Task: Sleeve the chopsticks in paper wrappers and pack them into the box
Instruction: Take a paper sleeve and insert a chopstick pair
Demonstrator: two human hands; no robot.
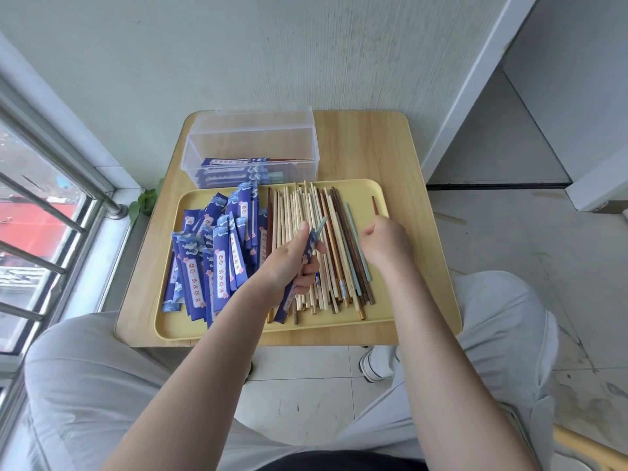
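My left hand (292, 263) grips a blue paper wrapper (289, 300) with a pale green chopstick (321, 225) poking out of its top, held over the loose chopsticks (306, 232) on the yellow tray (339, 322). My right hand (385, 243) hovers over the right side of the chopstick pile with fingers curled; what it holds, if anything, is hidden. A heap of blue wrappers (217, 253) lies on the tray's left half. The clear plastic box (251, 147) stands behind the tray with a few sleeved chopsticks (238, 169) inside.
The tray and box sit on a small wooden table (367, 144) against a wall. A window with metal bars (40, 212) is to the left. My knees flank the table's near edge. A tiled floor (526, 249) lies to the right.
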